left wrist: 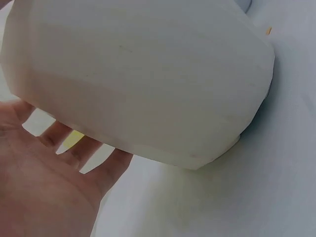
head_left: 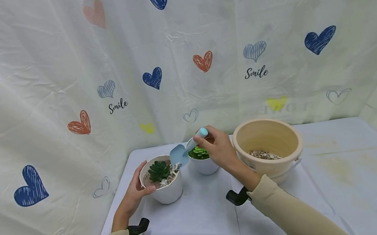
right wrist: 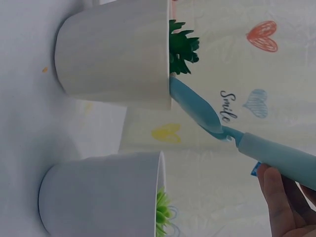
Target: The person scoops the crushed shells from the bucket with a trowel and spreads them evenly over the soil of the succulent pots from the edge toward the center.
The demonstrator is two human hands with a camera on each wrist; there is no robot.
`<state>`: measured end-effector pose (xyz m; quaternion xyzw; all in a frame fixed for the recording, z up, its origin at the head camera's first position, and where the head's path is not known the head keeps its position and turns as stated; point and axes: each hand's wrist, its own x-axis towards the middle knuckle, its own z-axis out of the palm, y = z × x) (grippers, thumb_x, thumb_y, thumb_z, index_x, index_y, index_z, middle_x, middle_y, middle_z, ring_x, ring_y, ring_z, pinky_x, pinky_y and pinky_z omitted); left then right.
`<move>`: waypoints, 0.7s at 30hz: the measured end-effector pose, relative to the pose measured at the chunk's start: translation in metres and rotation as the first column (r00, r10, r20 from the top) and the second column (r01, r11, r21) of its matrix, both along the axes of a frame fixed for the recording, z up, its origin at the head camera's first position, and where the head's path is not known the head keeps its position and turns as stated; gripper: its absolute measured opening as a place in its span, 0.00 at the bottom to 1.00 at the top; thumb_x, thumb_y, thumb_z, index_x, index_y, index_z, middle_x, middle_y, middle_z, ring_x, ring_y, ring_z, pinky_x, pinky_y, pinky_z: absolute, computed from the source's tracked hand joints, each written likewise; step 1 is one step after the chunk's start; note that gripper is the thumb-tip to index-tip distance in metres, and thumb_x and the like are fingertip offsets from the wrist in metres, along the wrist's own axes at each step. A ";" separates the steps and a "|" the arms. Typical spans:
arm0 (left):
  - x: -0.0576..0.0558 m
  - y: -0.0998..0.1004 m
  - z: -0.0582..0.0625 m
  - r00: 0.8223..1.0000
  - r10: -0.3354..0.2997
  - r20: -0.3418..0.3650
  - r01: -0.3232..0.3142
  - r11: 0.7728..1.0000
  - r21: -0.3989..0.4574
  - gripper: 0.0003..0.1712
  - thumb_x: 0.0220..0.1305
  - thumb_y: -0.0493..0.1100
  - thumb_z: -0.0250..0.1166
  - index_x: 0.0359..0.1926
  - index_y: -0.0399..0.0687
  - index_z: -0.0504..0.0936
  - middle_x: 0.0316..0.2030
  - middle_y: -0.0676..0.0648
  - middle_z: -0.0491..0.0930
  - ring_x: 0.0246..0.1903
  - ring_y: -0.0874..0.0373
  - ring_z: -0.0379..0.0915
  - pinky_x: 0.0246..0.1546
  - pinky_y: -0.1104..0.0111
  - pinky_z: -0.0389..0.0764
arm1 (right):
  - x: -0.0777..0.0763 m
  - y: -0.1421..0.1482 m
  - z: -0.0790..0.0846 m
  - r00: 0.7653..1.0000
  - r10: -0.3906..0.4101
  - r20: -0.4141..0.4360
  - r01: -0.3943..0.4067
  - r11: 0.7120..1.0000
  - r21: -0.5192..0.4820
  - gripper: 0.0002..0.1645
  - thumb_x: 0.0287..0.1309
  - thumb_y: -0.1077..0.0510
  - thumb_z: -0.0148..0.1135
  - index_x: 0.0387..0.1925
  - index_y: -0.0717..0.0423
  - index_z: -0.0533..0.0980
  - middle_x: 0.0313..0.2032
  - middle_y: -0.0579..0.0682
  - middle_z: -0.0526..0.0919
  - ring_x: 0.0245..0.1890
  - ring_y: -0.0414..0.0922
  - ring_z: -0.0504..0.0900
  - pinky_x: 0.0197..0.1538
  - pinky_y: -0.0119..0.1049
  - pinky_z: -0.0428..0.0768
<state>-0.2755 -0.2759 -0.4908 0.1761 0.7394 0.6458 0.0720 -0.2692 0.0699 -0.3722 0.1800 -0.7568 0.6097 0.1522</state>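
Observation:
My left hand (head_left: pixel 133 195) holds a white flower pot (head_left: pixel 169 194) at the left of the table, its thumb over the rim and its fingers round the far side. In the pot sits a dark green succulent (head_left: pixel 159 171), with pale pebbles (head_left: pixel 169 178) beside it. My right hand (head_left: pixel 221 151) grips the handle of a light blue trowel (head_left: pixel 178 154). The trowel's tip dips just inside the pot's right rim, as the right wrist view also shows. Up close, the left wrist view shows the white pot wall (left wrist: pixel 148 84) against the fingers.
Behind the right hand stands a second white pot (head_left: pixel 205 167) with a bright green succulent (head_left: pixel 198 153). To its right is a beige bucket (head_left: pixel 266 130) with pebbles (head_left: pixel 264 155) at the bottom. A white cloth (head_left: pixel 204 227) covers the table; a heart-print curtain (head_left: pixel 180 34) hangs behind.

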 end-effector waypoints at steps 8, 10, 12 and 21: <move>0.000 -0.003 -0.004 0.999 -0.042 -0.022 0.043 0.998 0.035 0.54 0.67 0.37 0.64 0.81 0.50 0.38 0.77 0.43 0.49 0.71 0.56 0.57 0.63 0.68 0.71 | 0.000 0.000 -0.001 1.000 -0.019 -0.005 0.019 1.000 0.024 0.16 0.69 0.49 0.65 0.49 0.56 0.81 0.41 0.54 0.88 0.40 0.50 0.88 0.44 0.33 0.85; 0.000 -0.003 -0.005 0.998 -0.054 -0.027 0.055 0.998 0.038 0.53 0.67 0.36 0.63 0.81 0.50 0.38 0.77 0.43 0.49 0.71 0.59 0.57 0.62 0.70 0.70 | 0.000 0.000 -0.001 1.000 -0.023 -0.006 0.023 0.999 0.023 0.16 0.69 0.49 0.65 0.49 0.55 0.81 0.41 0.54 0.88 0.40 0.49 0.88 0.45 0.34 0.86; -0.001 -0.004 -0.006 0.998 -0.061 -0.028 0.062 0.997 0.042 0.51 0.68 0.36 0.62 0.81 0.51 0.39 0.78 0.43 0.49 0.72 0.62 0.56 0.63 0.72 0.69 | 0.000 0.000 -0.002 1.000 -0.023 -0.006 0.023 1.000 0.018 0.15 0.69 0.50 0.65 0.49 0.55 0.81 0.41 0.55 0.88 0.41 0.50 0.89 0.46 0.38 0.87; 0.002 -0.004 -0.003 0.999 -0.018 -0.028 0.019 0.998 0.054 0.50 0.67 0.37 0.63 0.82 0.52 0.46 0.81 0.42 0.45 0.80 0.48 0.39 0.63 0.81 0.66 | 0.000 0.002 -0.002 1.000 -0.010 -0.019 0.010 1.000 0.002 0.17 0.69 0.51 0.65 0.51 0.59 0.80 0.40 0.56 0.87 0.41 0.53 0.88 0.46 0.39 0.87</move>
